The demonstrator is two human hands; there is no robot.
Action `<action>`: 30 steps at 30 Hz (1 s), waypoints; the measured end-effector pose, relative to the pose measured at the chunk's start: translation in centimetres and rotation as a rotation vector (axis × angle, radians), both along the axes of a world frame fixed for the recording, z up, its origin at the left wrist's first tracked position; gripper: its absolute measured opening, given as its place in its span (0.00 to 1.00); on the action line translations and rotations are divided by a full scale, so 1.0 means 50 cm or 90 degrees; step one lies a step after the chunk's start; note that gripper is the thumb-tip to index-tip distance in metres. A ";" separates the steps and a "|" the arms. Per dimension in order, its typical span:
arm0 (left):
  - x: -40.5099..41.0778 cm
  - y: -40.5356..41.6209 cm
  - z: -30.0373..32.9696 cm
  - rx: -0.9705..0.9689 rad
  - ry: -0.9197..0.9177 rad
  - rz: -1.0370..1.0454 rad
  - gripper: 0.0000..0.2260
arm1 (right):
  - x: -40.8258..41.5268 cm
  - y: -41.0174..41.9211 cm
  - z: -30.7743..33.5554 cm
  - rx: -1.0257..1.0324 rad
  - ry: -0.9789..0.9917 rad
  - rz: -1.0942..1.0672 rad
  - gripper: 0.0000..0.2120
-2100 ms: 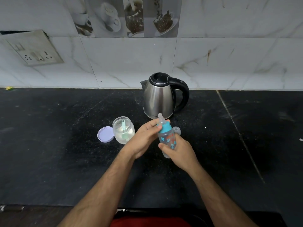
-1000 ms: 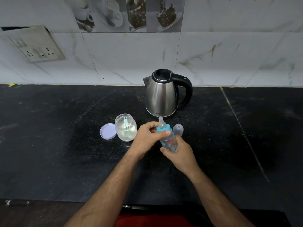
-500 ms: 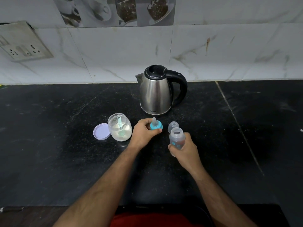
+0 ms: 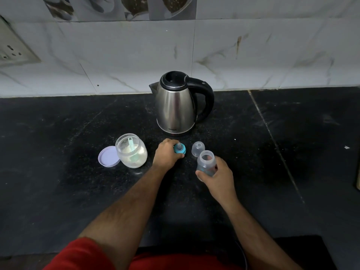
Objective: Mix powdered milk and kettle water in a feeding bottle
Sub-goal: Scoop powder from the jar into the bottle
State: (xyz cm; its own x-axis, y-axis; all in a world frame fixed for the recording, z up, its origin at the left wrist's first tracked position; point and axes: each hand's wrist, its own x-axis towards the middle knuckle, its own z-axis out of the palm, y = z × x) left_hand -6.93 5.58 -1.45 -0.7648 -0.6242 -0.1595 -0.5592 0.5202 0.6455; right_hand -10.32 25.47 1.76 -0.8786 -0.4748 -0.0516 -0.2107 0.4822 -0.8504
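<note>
My right hand (image 4: 218,177) grips the clear feeding bottle (image 4: 206,162), upright with its mouth uncovered. My left hand (image 4: 166,154) holds the blue teat cap (image 4: 179,148) down at the black counter (image 4: 58,191), just left of the bottle. The bottle's clear dome cover (image 4: 198,148) stands on the counter between them. An uncovered jar of milk powder (image 4: 131,151) with a green scoop inside sits to the left. The steel kettle (image 4: 176,106) with a black handle stands behind, lid shut.
The jar's lilac lid (image 4: 107,157) lies against the jar's left side. A tiled wall runs along the back, with a socket plate (image 4: 11,49) at the far left. A seam (image 4: 272,137) crosses the counter on the right.
The teat cap has come off the bottle. My left hand carried it left and down to the counter, while my right hand kept the bottle and shifted it slightly right.
</note>
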 end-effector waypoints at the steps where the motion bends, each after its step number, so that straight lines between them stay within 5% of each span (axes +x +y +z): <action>1: -0.002 -0.002 -0.002 -0.005 -0.007 -0.004 0.26 | 0.000 0.000 0.000 -0.001 -0.001 0.001 0.25; 12: 0.008 -0.003 -0.022 -0.016 0.017 0.029 0.35 | 0.000 -0.003 -0.005 -0.008 0.005 0.003 0.26; 21: 0.100 0.080 0.010 0.086 0.209 0.083 0.10 | -0.001 -0.009 -0.022 -0.006 -0.006 0.009 0.28; 30: 0.183 0.117 0.012 0.240 0.257 0.018 0.15 | 0.024 -0.051 -0.024 -0.025 -0.075 0.128 0.27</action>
